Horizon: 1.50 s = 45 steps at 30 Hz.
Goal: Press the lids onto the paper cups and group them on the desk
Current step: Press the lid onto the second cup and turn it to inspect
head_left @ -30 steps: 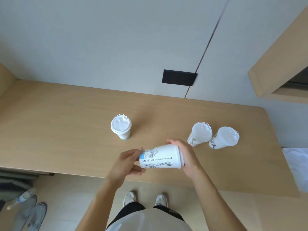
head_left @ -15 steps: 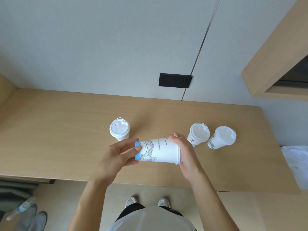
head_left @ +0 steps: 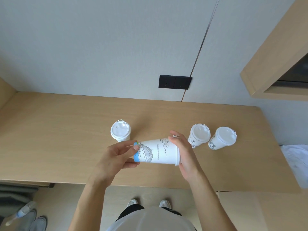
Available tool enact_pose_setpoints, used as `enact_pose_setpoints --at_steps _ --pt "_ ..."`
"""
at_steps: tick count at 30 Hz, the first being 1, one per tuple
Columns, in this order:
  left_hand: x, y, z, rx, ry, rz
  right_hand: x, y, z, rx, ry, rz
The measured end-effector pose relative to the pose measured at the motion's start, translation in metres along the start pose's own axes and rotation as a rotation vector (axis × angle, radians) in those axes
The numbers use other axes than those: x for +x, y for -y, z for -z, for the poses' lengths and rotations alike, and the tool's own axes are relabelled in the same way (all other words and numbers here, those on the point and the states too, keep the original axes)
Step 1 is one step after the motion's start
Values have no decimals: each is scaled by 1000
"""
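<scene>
On tan wooden desk (head_left: pixel 50 130): white lidded paper cup (head_left: pixel 120 132) ctr-left of frame, lidded pair (head_left: pixel 200 135) ctr-right; sideways printed cup (head_left: pixel 158 152) above, btwn.

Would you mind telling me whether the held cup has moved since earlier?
Yes, the held cup has drifted left and away, closing on the lone lidded cup.

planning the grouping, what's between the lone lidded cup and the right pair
Head view: the sideways cup, held by left hand and right hand over the desk.
</scene>
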State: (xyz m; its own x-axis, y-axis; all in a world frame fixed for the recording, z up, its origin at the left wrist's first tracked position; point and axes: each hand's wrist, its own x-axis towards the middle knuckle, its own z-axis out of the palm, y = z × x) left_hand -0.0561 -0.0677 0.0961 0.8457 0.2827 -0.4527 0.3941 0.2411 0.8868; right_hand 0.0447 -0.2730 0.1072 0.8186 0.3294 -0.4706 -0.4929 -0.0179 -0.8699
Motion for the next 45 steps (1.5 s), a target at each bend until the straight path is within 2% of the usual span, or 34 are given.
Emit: enact_pose_setpoints --at_steps 15,26,30,34,38,45 --pt "-4 -2 10 29 30 15 -4 -8 -9 19 -13 7" --pt "-5 2 16 -56 57 -23 -6 -9 -9 89 -20 -5" --pt "-4 -3 15 -20 25 2 -5 -9 -10 88 -11 6" --pt "-4 -4 17 -50 39 -51 -5 -6 -10 77 -14 17" --pt "-4 -7 13 -40 -12 2 -3 -7 -9 87 -13 16" --pt "-7 -8 10 -30 29 -19 -1 -12 -6 130 -17 7"
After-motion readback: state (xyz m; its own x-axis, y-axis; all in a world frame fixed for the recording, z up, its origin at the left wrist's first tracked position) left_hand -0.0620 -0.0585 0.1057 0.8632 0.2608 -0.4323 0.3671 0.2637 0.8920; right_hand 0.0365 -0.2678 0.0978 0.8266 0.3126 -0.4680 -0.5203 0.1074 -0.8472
